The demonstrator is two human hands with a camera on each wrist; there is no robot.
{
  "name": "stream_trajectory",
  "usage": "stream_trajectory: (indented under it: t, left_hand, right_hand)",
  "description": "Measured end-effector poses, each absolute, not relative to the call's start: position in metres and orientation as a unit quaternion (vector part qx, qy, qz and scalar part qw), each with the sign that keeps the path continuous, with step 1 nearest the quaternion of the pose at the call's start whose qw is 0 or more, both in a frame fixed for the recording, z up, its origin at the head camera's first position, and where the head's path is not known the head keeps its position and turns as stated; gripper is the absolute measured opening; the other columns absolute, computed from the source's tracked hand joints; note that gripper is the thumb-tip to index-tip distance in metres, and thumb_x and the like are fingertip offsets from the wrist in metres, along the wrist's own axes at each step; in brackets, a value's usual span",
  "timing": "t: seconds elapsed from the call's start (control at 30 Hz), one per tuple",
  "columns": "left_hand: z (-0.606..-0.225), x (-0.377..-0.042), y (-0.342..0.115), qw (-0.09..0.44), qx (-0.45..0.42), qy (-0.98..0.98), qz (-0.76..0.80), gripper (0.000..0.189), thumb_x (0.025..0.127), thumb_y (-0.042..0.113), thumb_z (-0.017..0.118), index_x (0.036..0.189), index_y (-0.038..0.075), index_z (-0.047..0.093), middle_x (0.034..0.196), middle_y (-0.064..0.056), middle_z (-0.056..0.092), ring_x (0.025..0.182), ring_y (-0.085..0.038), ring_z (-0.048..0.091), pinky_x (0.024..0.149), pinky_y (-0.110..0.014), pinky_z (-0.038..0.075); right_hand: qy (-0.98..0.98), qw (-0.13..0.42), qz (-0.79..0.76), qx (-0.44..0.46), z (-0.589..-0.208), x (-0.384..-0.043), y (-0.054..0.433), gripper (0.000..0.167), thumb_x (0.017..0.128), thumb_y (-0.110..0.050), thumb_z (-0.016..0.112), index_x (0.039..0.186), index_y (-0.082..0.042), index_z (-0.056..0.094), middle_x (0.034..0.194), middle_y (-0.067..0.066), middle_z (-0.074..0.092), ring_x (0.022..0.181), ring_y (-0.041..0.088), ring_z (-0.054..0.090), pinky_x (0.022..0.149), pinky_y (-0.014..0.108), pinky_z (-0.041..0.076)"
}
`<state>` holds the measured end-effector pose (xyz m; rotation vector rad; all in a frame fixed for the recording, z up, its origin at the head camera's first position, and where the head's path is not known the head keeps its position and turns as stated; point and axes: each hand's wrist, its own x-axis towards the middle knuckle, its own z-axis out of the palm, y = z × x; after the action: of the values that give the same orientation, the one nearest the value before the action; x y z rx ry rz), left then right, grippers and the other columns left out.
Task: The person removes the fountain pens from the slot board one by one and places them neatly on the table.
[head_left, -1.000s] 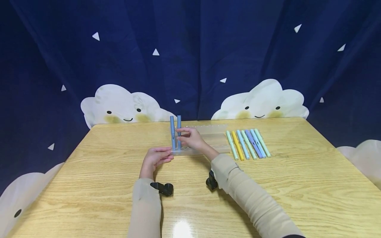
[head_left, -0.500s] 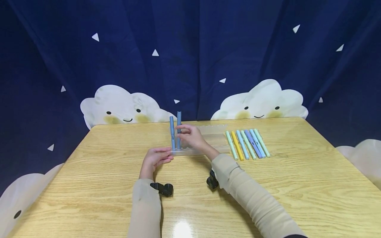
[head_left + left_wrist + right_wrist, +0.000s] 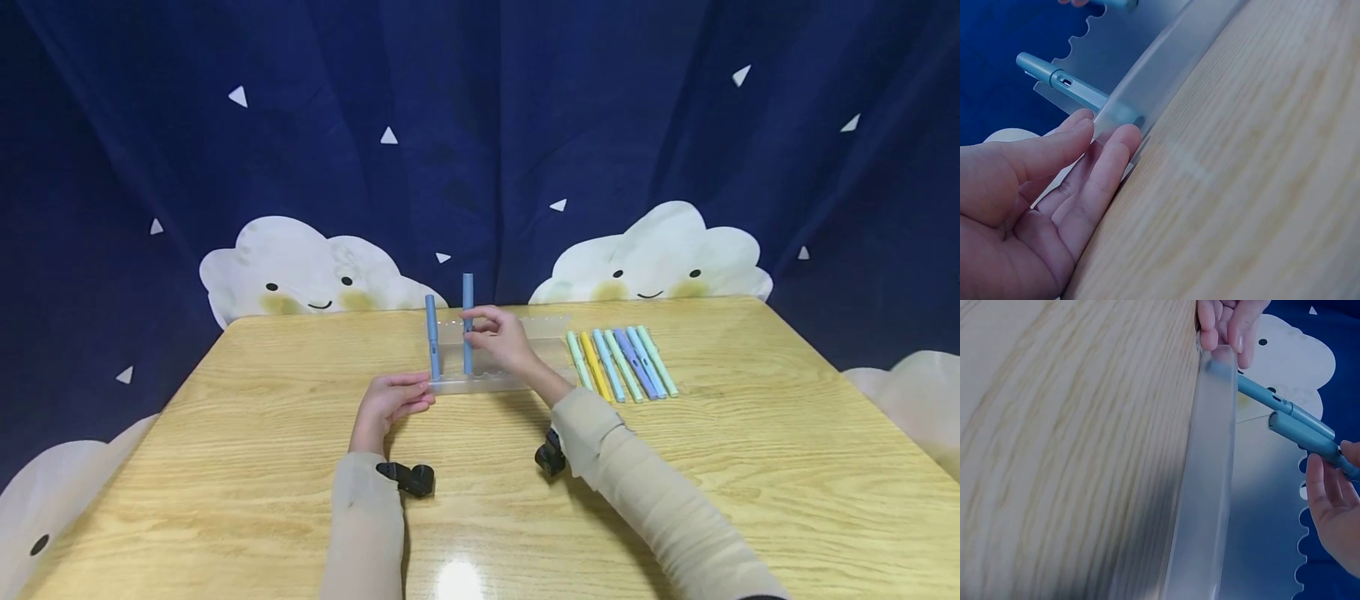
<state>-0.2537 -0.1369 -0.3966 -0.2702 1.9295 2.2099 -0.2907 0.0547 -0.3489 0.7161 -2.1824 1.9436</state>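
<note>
A clear pen stand (image 3: 540, 354) with scalloped edges stands on the wooden table. One blue pen (image 3: 432, 329) leans in its leftmost slot, cap end up. My right hand (image 3: 498, 337) pinches a second blue pen (image 3: 468, 292) between thumb and fingers and holds it upright over the stand. In the right wrist view, this held pen's lower end (image 3: 1275, 422) is apart from the stand's front lip (image 3: 1207, 469). My left hand (image 3: 393, 404) grips the stand's left end, thumb on one side and fingers (image 3: 1124, 140) on the other.
Right of the stand lies a row of several pens: green, yellow (image 3: 596, 367), light blue and purple (image 3: 636, 362). Behind the table hangs a dark blue curtain (image 3: 480, 150) with clouds. Black cameras (image 3: 408, 478) sit at both wrists.
My right hand has lifted the second blue pen and carried it to the right, away from the first one. My left hand stays at the stand's left end.
</note>
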Motion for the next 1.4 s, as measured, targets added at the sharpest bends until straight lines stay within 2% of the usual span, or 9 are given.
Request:
stream_trajectory:
  t: [0.13,0.37,0.6,0.7,0.97,1.1,1.3,1.4]
  left_hand:
    - [-0.395,-0.252,-0.137,0.100,-0.094,0.652,0.745,0.031,0.084,-0.008,0.055,0.114,-0.015,0.052,0.078,-0.015,0.065,0.064,-0.017,0.064,0.063,-0.026,0.056]
    - [-0.394,-0.251,-0.137,0.101,-0.092,0.654,0.744,0.031,0.084,-0.009,0.054,0.114,-0.015,0.052,0.076,-0.014,0.065,0.064,-0.017,0.064,0.063,-0.026,0.055]
    - [-0.395,-0.251,-0.136,0.100,-0.096,0.653,0.745,0.030,0.084,-0.009,0.055,0.114,-0.015,0.052,0.077,-0.014,0.065,0.063,-0.017,0.064,0.063,-0.026,0.055]
    - [-0.394,-0.252,-0.136,0.099,-0.097,0.654,0.744,0.030,0.084,-0.008,0.055,0.113,-0.014,0.053,0.077,-0.014,0.065,0.064,-0.017,0.064,0.063,-0.026,0.055]
    - [-0.394,-0.251,-0.136,0.100,-0.094,0.653,0.745,0.031,0.084,-0.010,0.054,0.114,-0.015,0.051,0.078,-0.014,0.065,0.064,-0.017,0.064,0.064,-0.025,0.055]
    - [-0.394,-0.251,-0.136,0.102,-0.094,0.652,0.745,0.031,0.084,-0.010,0.054,0.115,-0.015,0.051,0.078,-0.015,0.065,0.064,-0.017,0.064,0.064,-0.026,0.055]
    - [-0.393,-0.251,-0.136,0.101,-0.098,0.653,0.744,0.030,0.084,-0.009,0.056,0.113,-0.014,0.053,0.079,-0.016,0.065,0.065,-0.018,0.064,0.065,-0.026,0.055]
    - [-0.393,-0.251,-0.136,0.101,-0.094,0.652,0.746,0.031,0.084,-0.009,0.055,0.114,-0.015,0.052,0.079,-0.016,0.065,0.065,-0.018,0.064,0.065,-0.026,0.055]
  right_hand:
    - [-0.729,0.068,0.644,0.223,-0.348,-0.290,0.063,0.028,0.077,0.015,0.059,0.104,0.013,0.056,0.097,0.028,0.059,0.075,0.019,0.060,0.066,0.033,0.056]
    - [-0.733,0.067,0.640,0.220,-0.347,-0.286,0.080,0.027,0.078,0.014,0.059,0.105,0.013,0.056,0.098,0.025,0.060,0.076,0.020,0.061,0.067,0.035,0.056]
    - [-0.746,0.069,0.626,0.216,-0.344,-0.282,0.096,0.027,0.078,0.012,0.060,0.104,0.013,0.058,0.092,0.029,0.060,0.072,0.022,0.062,0.066,0.038,0.055]
    - [-0.751,0.072,0.620,0.217,-0.344,-0.281,0.103,0.027,0.078,0.012,0.059,0.105,0.013,0.057,0.096,0.027,0.060,0.074,0.023,0.062,0.065,0.037,0.056]
    - [-0.758,0.069,0.611,0.216,-0.342,-0.279,0.122,0.029,0.079,0.011,0.059,0.107,0.013,0.056,0.091,0.025,0.062,0.068,0.015,0.061,0.063,0.040,0.055]
    - [-0.769,0.071,0.599,0.213,-0.342,-0.277,0.134,0.029,0.079,0.010,0.060,0.108,0.012,0.057,0.089,0.028,0.061,0.065,0.017,0.062,0.062,0.038,0.056]
    - [-0.788,0.069,0.575,0.210,-0.339,-0.274,0.151,0.029,0.082,0.006,0.059,0.111,0.009,0.056,0.089,0.029,0.060,0.064,0.025,0.062,0.065,0.045,0.054]
    - [-0.794,0.067,0.567,0.210,-0.338,-0.273,0.160,0.029,0.082,0.005,0.059,0.112,0.008,0.056,0.087,0.027,0.061,0.065,0.027,0.062,0.065,0.038,0.055]
